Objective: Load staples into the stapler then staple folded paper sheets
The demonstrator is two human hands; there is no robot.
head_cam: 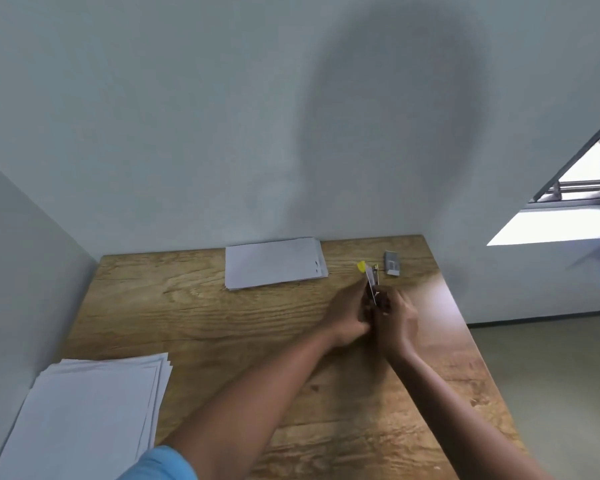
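1. Step: loading staples, by the look of it. Both hands meet near the tabletop's right edge, toward the far right corner.
2. Left hand (349,315) grips the stapler (372,284), curled round it; yellow tip points to the far edge, top looks swung open.
3. Right hand (394,318) curled at stapler's near end; blurred, can't tell if pinching staples.
4. Staple box (391,262) just beyond, far right corner.
5. Folded sheets (274,263) at far edge; flat paper stack (84,414) at near left corner.
6. Next, probably: seat strip in channel, close top, fetch folded sheets.

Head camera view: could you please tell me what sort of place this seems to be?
Probably a plain indoor room with a work table in a corner: a wooden table against bare pale walls, paper stacks on it, and a barred window at right.
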